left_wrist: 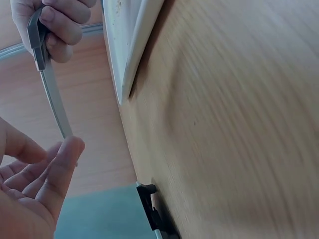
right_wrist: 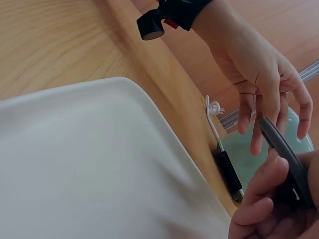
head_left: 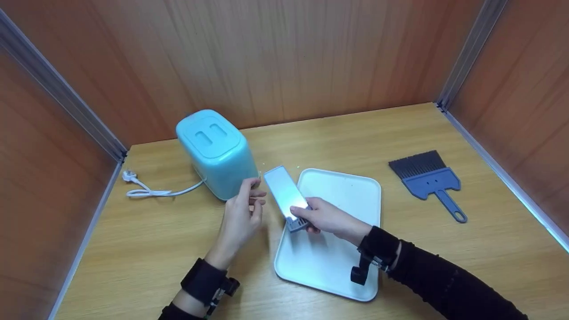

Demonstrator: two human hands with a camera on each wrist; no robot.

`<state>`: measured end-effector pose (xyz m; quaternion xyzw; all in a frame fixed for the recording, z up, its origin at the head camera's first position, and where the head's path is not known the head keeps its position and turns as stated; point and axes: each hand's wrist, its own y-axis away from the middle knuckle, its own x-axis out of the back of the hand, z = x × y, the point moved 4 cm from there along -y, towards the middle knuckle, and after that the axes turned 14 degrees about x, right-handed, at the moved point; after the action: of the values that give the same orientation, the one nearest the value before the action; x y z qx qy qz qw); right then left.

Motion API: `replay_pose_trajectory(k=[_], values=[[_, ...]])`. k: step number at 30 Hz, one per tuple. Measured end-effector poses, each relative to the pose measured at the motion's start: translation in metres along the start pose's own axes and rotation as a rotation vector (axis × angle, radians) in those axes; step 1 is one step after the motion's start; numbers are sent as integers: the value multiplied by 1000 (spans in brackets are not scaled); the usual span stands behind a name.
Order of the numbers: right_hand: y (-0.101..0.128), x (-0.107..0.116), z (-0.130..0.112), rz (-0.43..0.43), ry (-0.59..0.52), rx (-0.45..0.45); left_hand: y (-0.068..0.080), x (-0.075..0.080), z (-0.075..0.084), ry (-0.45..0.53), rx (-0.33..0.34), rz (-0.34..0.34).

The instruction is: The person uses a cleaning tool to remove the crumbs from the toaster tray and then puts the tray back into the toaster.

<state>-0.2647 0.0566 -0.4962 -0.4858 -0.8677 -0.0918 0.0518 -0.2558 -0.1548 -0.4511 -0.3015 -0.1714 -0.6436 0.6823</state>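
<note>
The crumb tray (head_left: 286, 195), a flat metal strip w/ a grey grip end, is held clear of the toaster (head_left: 217, 153) and tilted above the left edge of the white tray (head_left: 351, 195), so removal from the toaster is judged done; emptying and refitting appear left to do, tho no crumbs can be made out on the white tray in the head view. The grey end is pinched by the right hand (head_left: 326, 218), thumb on top and fingers curled under, as confirmed in the right wrist view. The left hand (head_left: 242, 213) is held just beside the strip's far end, fingers straight and loosely together; in the left wrist view a fingertip (left_wrist: 70, 149) is seen at the strip's edge, but contact can't be told for sure. The toaster stands upside-down on the table (head_left: 178, 249), cord (head_left: 151, 189) lying to its left. A blue-grey brush (head_left: 429, 178) is left untouched, well apart to the right. No brand, label or readable writing is seen on any item.
</note>
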Motion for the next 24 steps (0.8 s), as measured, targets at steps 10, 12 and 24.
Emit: replay_pose_trajectory(k=[10, 12, 24], values=[[-4, -12, 4, -113, -10, -48, -2, 21, 4, -132, -89, 154], [-5, -14, 4, -127, -15, -64, -4, 28, 5, -170, -98, 186], [-12, -28, 6, -171, -59, -112, -20, 62, 0, -281, -31, 305]])
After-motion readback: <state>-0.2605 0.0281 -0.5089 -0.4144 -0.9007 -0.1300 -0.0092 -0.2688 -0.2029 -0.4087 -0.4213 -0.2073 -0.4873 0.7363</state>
